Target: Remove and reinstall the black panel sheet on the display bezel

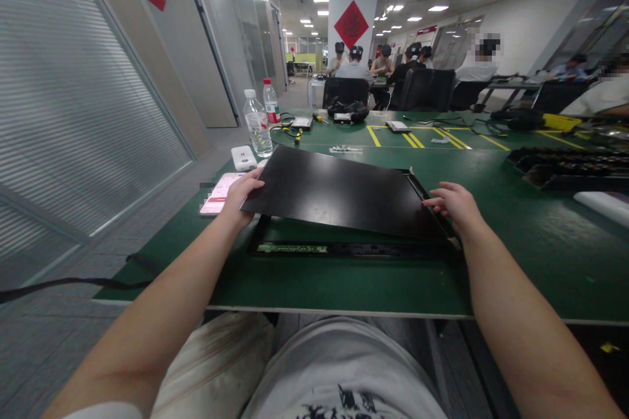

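A glossy black flat panel [334, 190] lies tilted over a black rectangular frame [383, 251], its left side raised. My left hand [242, 196] grips the panel's left edge, thumb on top and the other fingers mostly hidden beneath. At the right edge, my right hand [455, 206] rests with loosely curled fingers, the tips touching the frame's right side near the panel. Whether those fingers pinch anything I cannot make out. Along the near bar of the frame runs a green circuit strip [292, 249].
Left of the panel are a phone [222, 195], a white power adapter [244, 158] and two bottles, the nearer a clear water bottle [257, 124]. Small drives and cables lie at the back. Black strips [574, 167] are stacked at right on the green table [515, 222]. People sit beyond.
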A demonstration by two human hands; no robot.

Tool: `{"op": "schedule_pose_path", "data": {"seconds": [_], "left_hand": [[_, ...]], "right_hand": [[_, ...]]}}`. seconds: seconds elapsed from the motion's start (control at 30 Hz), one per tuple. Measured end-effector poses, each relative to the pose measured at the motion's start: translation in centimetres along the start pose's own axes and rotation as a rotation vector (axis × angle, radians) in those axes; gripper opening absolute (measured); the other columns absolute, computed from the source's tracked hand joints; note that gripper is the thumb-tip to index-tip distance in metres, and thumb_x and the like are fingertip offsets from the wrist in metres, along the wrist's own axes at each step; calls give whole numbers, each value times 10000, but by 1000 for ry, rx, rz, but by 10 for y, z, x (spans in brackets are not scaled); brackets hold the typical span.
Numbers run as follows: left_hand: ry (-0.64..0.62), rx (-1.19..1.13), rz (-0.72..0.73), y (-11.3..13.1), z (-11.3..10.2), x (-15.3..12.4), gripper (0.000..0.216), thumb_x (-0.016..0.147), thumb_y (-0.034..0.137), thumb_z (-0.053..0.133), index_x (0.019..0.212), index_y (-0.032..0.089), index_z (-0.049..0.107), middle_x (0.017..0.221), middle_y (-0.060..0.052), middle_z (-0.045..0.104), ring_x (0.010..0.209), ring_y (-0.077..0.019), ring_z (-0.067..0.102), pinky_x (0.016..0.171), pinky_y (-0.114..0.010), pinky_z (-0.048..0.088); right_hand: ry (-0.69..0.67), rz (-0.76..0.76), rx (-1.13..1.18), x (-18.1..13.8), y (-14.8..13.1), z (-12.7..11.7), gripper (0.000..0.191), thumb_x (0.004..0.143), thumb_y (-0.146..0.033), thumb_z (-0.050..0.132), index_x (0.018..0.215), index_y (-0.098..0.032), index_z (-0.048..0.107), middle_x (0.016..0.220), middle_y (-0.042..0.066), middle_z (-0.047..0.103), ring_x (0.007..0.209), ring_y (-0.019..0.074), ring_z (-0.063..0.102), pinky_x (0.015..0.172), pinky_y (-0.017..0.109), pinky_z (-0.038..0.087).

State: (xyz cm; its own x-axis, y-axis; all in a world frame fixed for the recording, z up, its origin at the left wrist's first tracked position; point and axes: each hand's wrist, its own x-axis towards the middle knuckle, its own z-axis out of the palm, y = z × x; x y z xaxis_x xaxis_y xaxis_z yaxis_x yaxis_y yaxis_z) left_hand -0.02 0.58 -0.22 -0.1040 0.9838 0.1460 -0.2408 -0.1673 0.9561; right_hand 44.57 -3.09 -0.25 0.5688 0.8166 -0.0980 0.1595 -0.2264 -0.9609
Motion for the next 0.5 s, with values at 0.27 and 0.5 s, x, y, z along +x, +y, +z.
{"op": "schedule_pose_path", "data": {"seconds": [0.27,0.5], "left_hand": [[25,52,-34,0,5,-6,430,539,218,719,955,154,810,804,-30,773,782,-238,698,687,-291,547],[-6,73,-73,-3,6,-7,512,562,217,729,1063,155,818,807,-23,783,704,-211,692,658,-295,558]], "right_hand": [[52,-4,-39,-3,-3,-1,621,821,-97,637,1433,-54,543,587,39,662,450,106,474,408,167,328],[83,-56,-96,2,4,-4,596,801,-111,640,1392,-53,594,621,47,675,526,135,565,471,199,401]]}}
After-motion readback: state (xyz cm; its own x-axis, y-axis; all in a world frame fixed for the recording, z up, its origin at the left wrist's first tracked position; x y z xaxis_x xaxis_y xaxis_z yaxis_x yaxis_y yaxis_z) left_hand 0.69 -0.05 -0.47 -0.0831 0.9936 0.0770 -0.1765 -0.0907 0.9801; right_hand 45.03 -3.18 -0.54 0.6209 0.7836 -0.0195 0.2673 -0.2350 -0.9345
